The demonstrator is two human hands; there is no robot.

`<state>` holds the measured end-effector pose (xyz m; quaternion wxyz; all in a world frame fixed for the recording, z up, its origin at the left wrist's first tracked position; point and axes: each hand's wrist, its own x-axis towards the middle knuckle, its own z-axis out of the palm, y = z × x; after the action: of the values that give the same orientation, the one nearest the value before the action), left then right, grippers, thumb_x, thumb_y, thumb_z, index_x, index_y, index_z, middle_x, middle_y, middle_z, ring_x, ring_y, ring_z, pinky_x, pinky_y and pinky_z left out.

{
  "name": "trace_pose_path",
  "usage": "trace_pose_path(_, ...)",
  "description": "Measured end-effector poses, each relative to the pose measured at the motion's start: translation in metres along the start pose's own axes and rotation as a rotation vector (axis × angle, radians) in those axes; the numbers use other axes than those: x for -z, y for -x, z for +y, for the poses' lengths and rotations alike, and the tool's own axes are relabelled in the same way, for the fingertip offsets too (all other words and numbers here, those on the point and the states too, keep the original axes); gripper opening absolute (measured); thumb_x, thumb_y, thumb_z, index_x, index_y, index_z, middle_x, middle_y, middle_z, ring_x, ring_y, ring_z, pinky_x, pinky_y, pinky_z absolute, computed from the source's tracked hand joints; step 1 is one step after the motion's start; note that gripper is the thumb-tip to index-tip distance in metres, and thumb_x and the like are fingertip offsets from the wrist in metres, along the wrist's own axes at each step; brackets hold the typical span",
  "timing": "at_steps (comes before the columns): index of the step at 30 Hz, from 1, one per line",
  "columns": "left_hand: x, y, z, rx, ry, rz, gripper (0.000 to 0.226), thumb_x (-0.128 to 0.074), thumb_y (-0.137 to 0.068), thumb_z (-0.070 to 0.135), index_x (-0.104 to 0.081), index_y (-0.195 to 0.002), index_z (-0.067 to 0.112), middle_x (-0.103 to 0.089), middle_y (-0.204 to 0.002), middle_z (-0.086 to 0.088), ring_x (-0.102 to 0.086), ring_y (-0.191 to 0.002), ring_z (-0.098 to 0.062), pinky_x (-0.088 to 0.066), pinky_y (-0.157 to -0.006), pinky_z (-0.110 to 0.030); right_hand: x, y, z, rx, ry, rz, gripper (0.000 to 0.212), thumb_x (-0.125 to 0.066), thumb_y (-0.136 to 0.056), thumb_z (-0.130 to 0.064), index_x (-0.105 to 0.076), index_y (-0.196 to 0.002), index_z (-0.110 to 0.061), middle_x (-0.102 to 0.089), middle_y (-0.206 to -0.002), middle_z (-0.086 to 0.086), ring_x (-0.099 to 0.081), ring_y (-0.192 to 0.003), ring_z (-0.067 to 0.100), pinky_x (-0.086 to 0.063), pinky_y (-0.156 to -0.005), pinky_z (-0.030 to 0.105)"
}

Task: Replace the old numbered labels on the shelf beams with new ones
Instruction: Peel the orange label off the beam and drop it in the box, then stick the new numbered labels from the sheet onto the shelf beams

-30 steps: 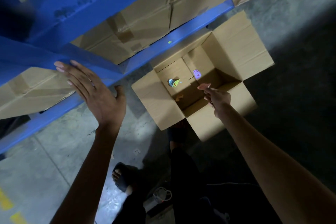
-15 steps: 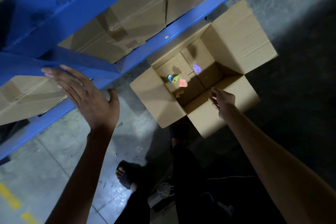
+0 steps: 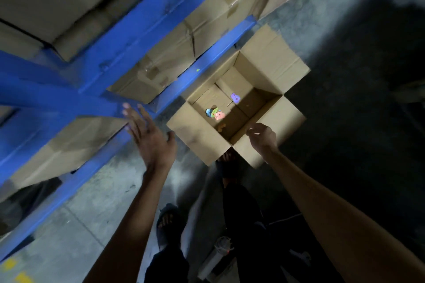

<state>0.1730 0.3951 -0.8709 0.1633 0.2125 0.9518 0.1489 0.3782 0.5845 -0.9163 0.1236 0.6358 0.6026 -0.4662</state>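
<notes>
Nothing gripped. Left hand (image 3: 150, 140) flat and spread, fingertips at the blue shelf beam (image 3: 128, 89). Right hand (image 3: 262, 136) empty, fingers loosely curled above the near flap of the open cardboard box (image 3: 271, 69) on the floor. Discarded labels (image 3: 216, 114) lying loose on the box bottom, a purple one (image 3: 235, 97) apart. Removal judged partly done. No new label visible on beams; fitting outstanding.
</notes>
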Motion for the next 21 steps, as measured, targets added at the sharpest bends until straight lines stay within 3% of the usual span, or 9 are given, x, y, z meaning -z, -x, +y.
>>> trace_pose_path(4, 0.043, 0.044, 0.042, -0.209, -0.008, -0.306, 0.091, -0.066, -0.091, 0.023, -0.014, -0.163, 0.001, 0.0, -0.173, -0.019, 0.005, -0.161, -0.034, -0.009, -0.13, -0.049, 0.031, 0.105, -0.015, 0.064, 0.021, 0.068, 0.045, -0.065, -0.094, -0.032, -0.061, -0.136, -0.016, -0.067, -0.133, 0.012, -0.064, -0.122, 0.032, -0.051, -0.103, 0.041)
trace_pose_path(6, 0.079, 0.077, 0.069, -0.323, 0.013, -0.395, 0.085, -0.06, -0.093, 0.027, -0.016, -0.163, 0.002, -0.005, -0.173, -0.018, 0.002, -0.161, -0.032, -0.01, -0.13, -0.044, 0.051, 0.172, -0.019, 0.091, 0.002, 0.148, 0.048, -0.065, -0.094, -0.031, -0.058, -0.138, -0.016, -0.065, -0.132, 0.015, -0.064, -0.121, 0.034, -0.052, -0.101, 0.045)
trace_pose_path(10, 0.153, 0.168, 0.106, -0.646, 0.028, -0.455, 0.082, -0.051, -0.087, 0.034, -0.031, -0.158, 0.0, -0.019, -0.169, -0.024, -0.009, -0.16, -0.037, -0.016, -0.129, -0.048, 0.081, 0.326, 0.004, 0.179, 0.0, 0.418, 0.049, -0.064, -0.092, -0.029, -0.057, -0.138, -0.015, -0.061, -0.138, 0.012, -0.057, -0.129, 0.031, -0.048, -0.106, 0.042)
trace_pose_path(16, 0.222, 0.302, 0.15, -1.024, -0.027, -0.595, 0.072, -0.06, -0.095, 0.025, -0.034, -0.157, 0.001, -0.023, -0.168, -0.026, -0.015, -0.159, -0.037, -0.014, -0.129, -0.041, 0.104, 0.519, 0.093, 0.01, -0.236, 0.797, 0.052, -0.06, -0.09, -0.03, -0.058, -0.14, -0.015, -0.054, -0.148, 0.009, -0.049, -0.138, 0.028, -0.043, -0.113, 0.043)
trace_pose_path(21, 0.238, 0.415, 0.167, -1.255, -0.112, -0.776, 0.065, -0.058, -0.1, 0.024, -0.035, -0.159, 0.01, -0.026, -0.169, -0.016, -0.02, -0.159, -0.03, -0.018, -0.127, -0.04, 0.087, 0.633, 0.177, -0.201, -0.417, 1.045, 0.05, -0.058, -0.085, -0.029, -0.063, -0.131, -0.012, -0.064, -0.133, 0.011, -0.058, -0.126, 0.031, -0.044, -0.106, 0.036)
